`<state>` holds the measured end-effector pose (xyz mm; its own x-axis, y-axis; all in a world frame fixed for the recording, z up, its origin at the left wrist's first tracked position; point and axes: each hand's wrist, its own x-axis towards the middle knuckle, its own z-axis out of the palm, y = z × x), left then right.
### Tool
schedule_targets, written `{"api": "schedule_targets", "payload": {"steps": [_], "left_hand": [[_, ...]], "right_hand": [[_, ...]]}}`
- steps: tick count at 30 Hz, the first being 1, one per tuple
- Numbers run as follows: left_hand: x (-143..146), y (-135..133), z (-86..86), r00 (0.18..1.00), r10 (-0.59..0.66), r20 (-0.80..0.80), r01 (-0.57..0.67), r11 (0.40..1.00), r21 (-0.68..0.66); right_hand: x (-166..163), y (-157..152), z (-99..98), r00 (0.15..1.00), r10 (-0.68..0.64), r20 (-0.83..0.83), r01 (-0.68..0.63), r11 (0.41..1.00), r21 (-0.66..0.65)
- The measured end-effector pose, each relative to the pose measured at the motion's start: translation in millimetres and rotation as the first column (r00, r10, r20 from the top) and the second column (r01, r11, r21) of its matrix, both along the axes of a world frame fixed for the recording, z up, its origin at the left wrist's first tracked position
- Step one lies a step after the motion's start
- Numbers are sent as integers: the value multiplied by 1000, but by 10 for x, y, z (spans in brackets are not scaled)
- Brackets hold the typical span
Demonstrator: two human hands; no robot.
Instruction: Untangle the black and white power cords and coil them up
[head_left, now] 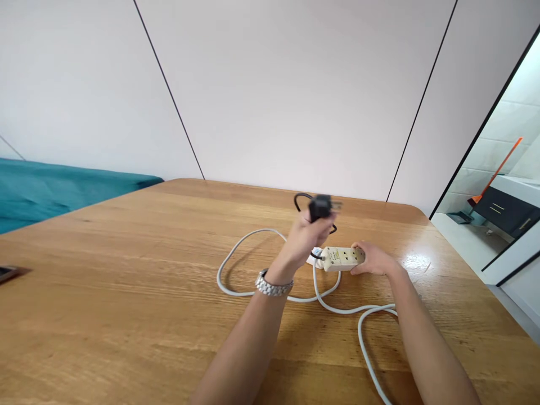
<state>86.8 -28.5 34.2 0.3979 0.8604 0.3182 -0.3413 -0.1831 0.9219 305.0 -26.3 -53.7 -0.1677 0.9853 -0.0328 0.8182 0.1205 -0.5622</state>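
Observation:
A black power plug (320,207) is raised above the table in my left hand (307,237), which is closed on it; its metal prongs point right. From it a black cord (302,195) loops behind the hand and seems to run down to the near end of the power strip. My right hand (374,259) grips the right end of the cream power strip (338,257), whose socket face is turned up. Part of a white adapter or plug (314,257) shows at the strip's left end, half hidden by my left wrist. A white cable (236,253) lies in loops around them.
The wooden table (126,315) reaches back to a white panelled wall (274,95). A phone-like object (7,273) lies at the left edge, beside a teal sofa (63,191). Through an opening at the right are an orange broom (498,171) and a dark cabinet (506,208).

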Motion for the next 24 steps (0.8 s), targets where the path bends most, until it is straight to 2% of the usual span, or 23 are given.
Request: {"api": "schedule_targets", "payload": {"steps": [3,6,9,12,15,18,21,24], "left_hand": [[214,44,-186,946,-3,-323,70,978,197],[342,68,-298,883,-14,-469,170,941,293],[346,82,-306,896,36,-443,102,953,284],[295,78,-262,919,110,-378,8,955,298],[282,54,-253,906,107,-410,48,935,351],[333,29,-305,839,153,-523,107,895,433],[405,22,-373,772,200,-603,151,864,480],[441,46,-424,802,109,-587,180,893,412]], "right_hand": [[124,-57,114,1000,-28,-5,28,998,55],[238,-149,245,994,-1,-108,13,994,109],[313,-263,377,975,-28,-219,69,981,181],[309,-354,496,922,-41,-385,169,937,305],[245,-377,564,858,-22,-514,253,888,384],[198,-331,550,815,-59,-577,333,861,383],[215,-253,468,770,-111,-629,388,864,322],[271,-204,399,682,-140,-717,429,872,238]]}}
